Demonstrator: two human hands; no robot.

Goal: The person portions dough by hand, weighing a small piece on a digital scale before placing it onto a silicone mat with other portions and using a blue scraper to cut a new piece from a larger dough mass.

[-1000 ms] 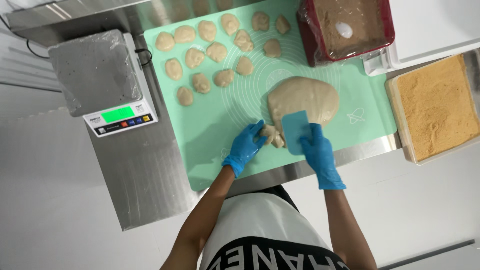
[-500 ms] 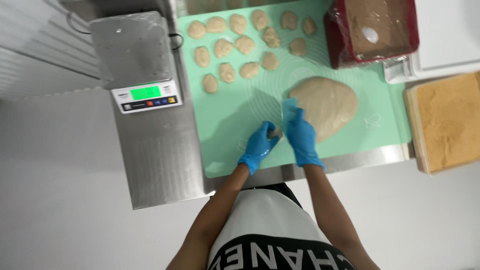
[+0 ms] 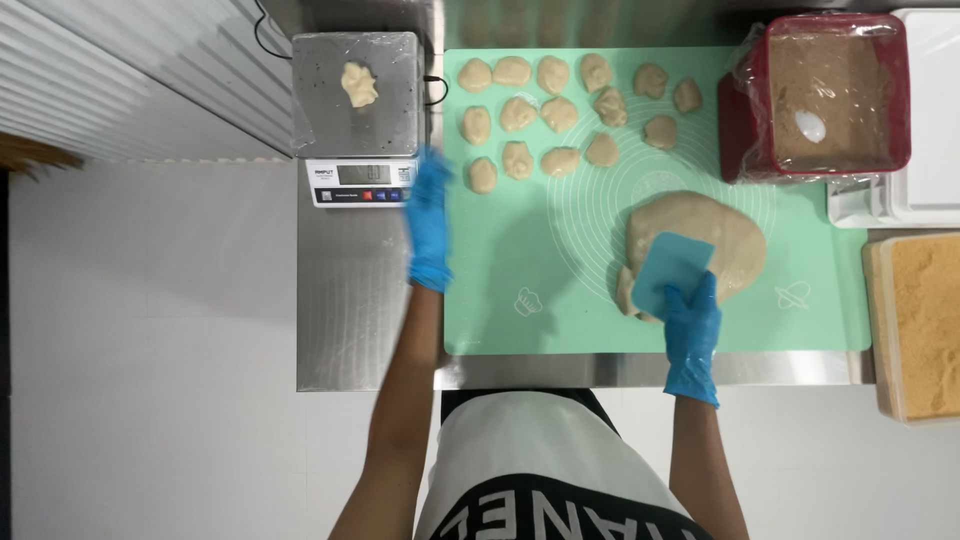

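A large lump of pale dough [image 3: 700,235] lies on a green silicone mat [image 3: 540,270]. My right hand [image 3: 690,330], in a blue glove, holds a light blue plastic scraper [image 3: 672,268] against the near side of that lump. My left hand [image 3: 428,220], also gloved in blue, hovers blurred beside a steel kitchen scale [image 3: 358,105] and holds nothing. A small piece of dough [image 3: 359,84] sits on the scale's platform. Several small dough portions [image 3: 545,110] lie in rows at the far end of the mat.
A red container [image 3: 830,95] lined with plastic film holds brown filling at the far right. A white tray [image 3: 925,130] lies beside it. A box of golden crumbs [image 3: 925,325] stands at the right edge. Everything rests on a steel table [image 3: 360,310].
My left hand moved from beside the big lump to the scale, and a small dough piece now lies on its platform. My right hand set the scraper on the lump again.
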